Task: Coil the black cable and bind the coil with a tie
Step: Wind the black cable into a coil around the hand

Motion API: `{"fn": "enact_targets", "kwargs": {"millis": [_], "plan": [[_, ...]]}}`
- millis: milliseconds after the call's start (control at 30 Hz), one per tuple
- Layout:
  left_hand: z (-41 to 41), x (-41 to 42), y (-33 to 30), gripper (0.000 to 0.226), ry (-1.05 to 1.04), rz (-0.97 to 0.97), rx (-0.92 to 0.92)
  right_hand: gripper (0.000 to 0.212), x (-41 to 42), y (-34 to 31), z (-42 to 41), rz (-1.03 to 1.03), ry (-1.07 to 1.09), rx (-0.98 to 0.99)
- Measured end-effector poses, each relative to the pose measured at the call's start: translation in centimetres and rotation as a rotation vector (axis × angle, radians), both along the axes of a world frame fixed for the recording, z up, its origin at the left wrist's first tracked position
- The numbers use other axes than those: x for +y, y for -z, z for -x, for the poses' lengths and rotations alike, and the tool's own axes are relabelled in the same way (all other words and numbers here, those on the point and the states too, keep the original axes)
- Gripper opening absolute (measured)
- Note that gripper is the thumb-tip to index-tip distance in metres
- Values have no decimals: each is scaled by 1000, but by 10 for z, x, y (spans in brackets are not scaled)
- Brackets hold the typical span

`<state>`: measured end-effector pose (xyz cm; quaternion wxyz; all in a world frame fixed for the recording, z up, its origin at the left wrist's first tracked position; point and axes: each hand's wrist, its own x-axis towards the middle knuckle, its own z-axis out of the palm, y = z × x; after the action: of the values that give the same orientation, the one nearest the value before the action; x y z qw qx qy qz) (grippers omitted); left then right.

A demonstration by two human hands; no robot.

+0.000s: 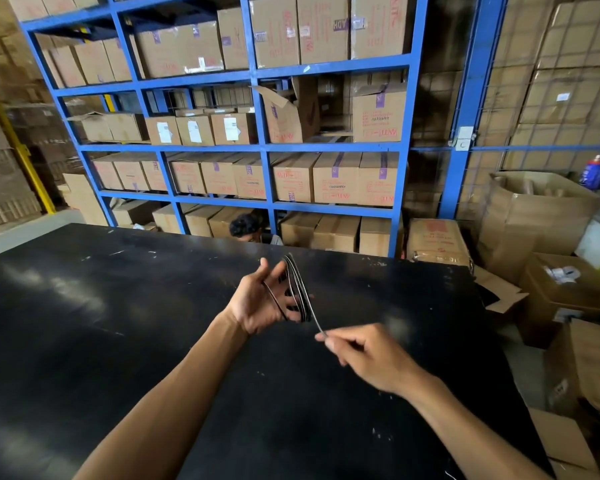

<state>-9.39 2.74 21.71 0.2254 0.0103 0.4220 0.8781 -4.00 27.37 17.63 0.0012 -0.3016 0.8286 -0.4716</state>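
The black cable (297,289) is wound in several loops around the fingers of my left hand (257,303), which is held up, palm facing me, above the black table (84,323). One strand runs from the loops down and right to my right hand (364,355), which pinches it between thumb and fingertips. The rest of the cable past my right hand is hard to see against the dark table. I see no tie.
Behind the table stands a blue shelving rack (264,147) full of cardboard boxes. A person's head (245,226) shows just past the table's far edge. Open cardboard boxes (534,216) crowd the floor to the right of the table.
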Motion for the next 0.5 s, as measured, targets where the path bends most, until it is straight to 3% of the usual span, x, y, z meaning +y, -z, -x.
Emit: {"fn": "enact_targets", "kwargs": {"millis": [233,400,500], "plan": [[-9,7,-23,58,225,-93,102,29,0,42,10,-38,-61,-307],[-29,18,-29,60,561,-108,128,42,8,27,30,-210,-3,-247],[-37,25,-25,65,793,12,109,23,11,-7,52,-364,80,-144]]}}
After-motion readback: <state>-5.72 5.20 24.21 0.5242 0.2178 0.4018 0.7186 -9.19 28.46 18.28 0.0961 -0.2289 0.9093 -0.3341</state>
